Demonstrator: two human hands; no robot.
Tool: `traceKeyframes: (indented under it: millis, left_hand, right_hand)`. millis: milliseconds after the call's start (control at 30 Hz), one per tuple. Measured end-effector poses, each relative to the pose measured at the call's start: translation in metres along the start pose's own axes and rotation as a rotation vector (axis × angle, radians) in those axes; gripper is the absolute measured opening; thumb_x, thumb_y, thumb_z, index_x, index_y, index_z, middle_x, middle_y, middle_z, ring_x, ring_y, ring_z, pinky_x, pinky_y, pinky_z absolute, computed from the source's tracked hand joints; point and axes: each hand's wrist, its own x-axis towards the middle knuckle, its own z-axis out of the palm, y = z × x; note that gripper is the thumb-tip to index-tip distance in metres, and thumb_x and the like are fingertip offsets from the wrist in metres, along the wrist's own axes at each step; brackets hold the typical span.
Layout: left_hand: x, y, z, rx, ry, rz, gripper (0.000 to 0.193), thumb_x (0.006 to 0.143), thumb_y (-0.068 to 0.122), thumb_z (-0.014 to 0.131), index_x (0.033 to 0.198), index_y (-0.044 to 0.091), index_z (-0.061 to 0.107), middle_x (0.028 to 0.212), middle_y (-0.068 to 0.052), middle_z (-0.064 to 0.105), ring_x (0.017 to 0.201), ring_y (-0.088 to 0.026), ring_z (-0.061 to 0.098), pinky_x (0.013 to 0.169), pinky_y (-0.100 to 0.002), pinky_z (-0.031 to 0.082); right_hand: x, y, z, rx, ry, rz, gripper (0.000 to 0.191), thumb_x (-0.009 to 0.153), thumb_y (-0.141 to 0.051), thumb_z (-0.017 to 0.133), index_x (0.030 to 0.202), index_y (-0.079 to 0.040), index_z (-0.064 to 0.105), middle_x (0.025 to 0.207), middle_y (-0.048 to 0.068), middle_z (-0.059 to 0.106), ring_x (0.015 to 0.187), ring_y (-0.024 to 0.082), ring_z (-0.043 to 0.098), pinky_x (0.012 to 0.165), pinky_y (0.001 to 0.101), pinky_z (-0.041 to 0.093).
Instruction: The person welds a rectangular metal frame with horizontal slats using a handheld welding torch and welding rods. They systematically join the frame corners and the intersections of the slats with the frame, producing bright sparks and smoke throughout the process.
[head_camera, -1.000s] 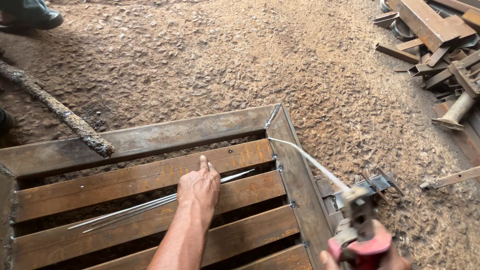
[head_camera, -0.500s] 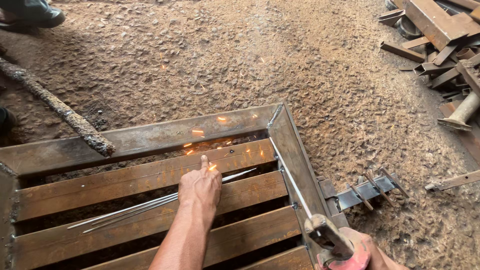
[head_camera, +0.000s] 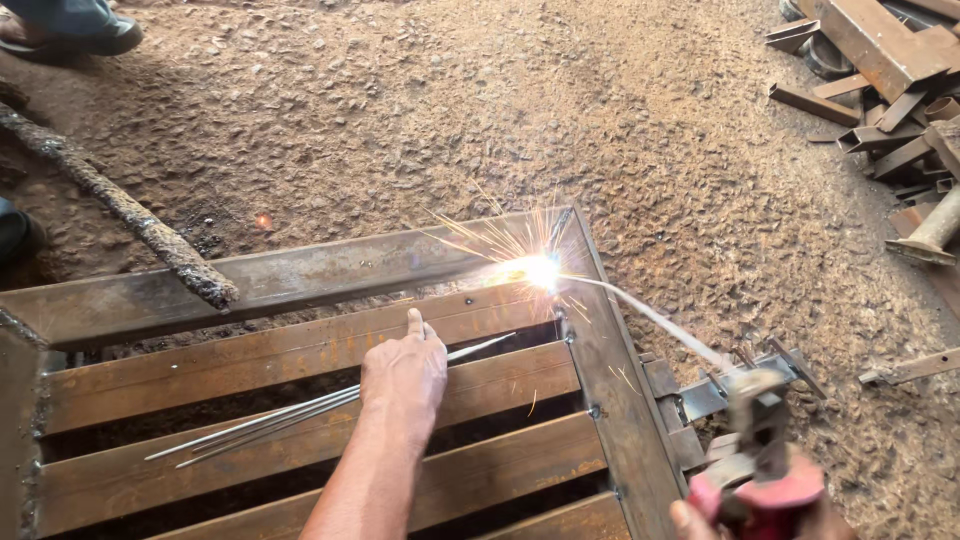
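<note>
While sparks fly at the far right corner, the rusty steel frame (head_camera: 300, 275) lies flat on the gritty dirt floor (head_camera: 600, 130), filling the lower left and middle of the view. Its outer bars are brown, scaled box section, and flat slats (head_camera: 250, 350) run across it left to right with dark gaps between them. At the far left a rough, crusted rod (head_camera: 120, 205) slants down onto the frame's top bar, and a shoe (head_camera: 70, 35) of another person shows at the upper left edge, cut off by the picture border.

A bundle of thin grey welding rods (head_camera: 300, 415) lies across the slats, passing under the left hand (head_camera: 405, 375). That hand rests palm down on a slat, fingers pressed together and one finger stretched toward the arc; whether it grips the rods cannot be told.

Further right, a white glare (head_camera: 540, 270) burns where the tip of a pale electrode (head_camera: 650, 315) meets the frame's inner corner, and the glare hides the joint itself. The electrode runs down to a holder (head_camera: 760, 460) with a red handle at the bottom edge. The right hand (head_camera: 690, 520) is nearly all out of view: only a fingertip shows on the handle, so its grip is hard to judge. Scrap steel offcuts (head_camera: 880, 80) pile up at the upper right.
</note>
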Motion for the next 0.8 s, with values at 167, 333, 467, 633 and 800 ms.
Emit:
traceKeyframes:
  millis: [167, 333, 467, 633, 800]
  left_hand:
    - [0.008, -0.001, 0.008, 0.012, -0.018, 0.009, 0.048, 0.101, 0.012, 0.046, 0.148, 0.0, 0.047, 0.16, -0.018, 0.036, 0.101, -0.033, 0.074, 0.078, -0.045, 0.061]
    - [0.01, 0.006, 0.003, 0.089, -0.05, 0.002, 0.048, 0.102, 0.017, 0.046, 0.147, -0.001, 0.047, 0.162, -0.018, 0.033, 0.101, -0.028, 0.075, 0.072, -0.041, 0.064]
    - [0.012, 0.007, -0.002, 0.092, -0.129, -0.003, 0.048, 0.103, 0.015, 0.044, 0.149, 0.0, 0.043, 0.164, -0.016, 0.026, 0.098, -0.028, 0.076, 0.069, -0.041, 0.065]
    - [0.011, -0.001, 0.002, -0.021, -0.048, -0.009, 0.045, 0.107, 0.016, 0.039, 0.149, 0.001, 0.048, 0.151, -0.016, 0.051, 0.096, -0.03, 0.077, 0.072, -0.044, 0.063]
    - [0.004, -0.002, -0.005, -0.023, 0.01, 0.03, 0.045, 0.101, 0.011, 0.042, 0.145, 0.004, 0.048, 0.158, -0.012, 0.041, 0.097, -0.032, 0.075, 0.075, -0.045, 0.064]
  right_hand:
    - [0.023, 0.071, -0.01, 0.182, -0.486, 0.213, 0.061, 0.067, -0.004, 0.081, 0.124, 0.0, 0.062, 0.09, 0.012, 0.075, 0.078, 0.02, 0.074, 0.073, 0.0377, 0.061]
    - [0.024, 0.099, 0.001, 0.124, -0.602, -0.033, 0.063, 0.065, 0.0, 0.081, 0.125, 0.002, 0.064, 0.097, 0.013, 0.08, 0.084, 0.021, 0.079, 0.077, 0.0377, 0.063]
    - [0.002, 0.08, 0.004, 0.207, -0.306, 0.031, 0.049, 0.069, 0.0, 0.074, 0.117, 0.002, 0.068, 0.087, 0.015, 0.075, 0.074, 0.023, 0.076, 0.071, 0.0388, 0.064]
    - [-0.012, 0.055, 0.014, 0.038, -0.124, -0.003, 0.048, 0.07, -0.003, 0.075, 0.117, 0.002, 0.067, 0.086, 0.015, 0.075, 0.075, 0.023, 0.075, 0.072, 0.0386, 0.063]
    - [-0.004, 0.044, 0.015, 0.011, -0.138, 0.043, 0.046, 0.072, -0.005, 0.077, 0.117, 0.001, 0.066, 0.084, 0.015, 0.076, 0.075, 0.023, 0.075, 0.073, 0.0385, 0.063]
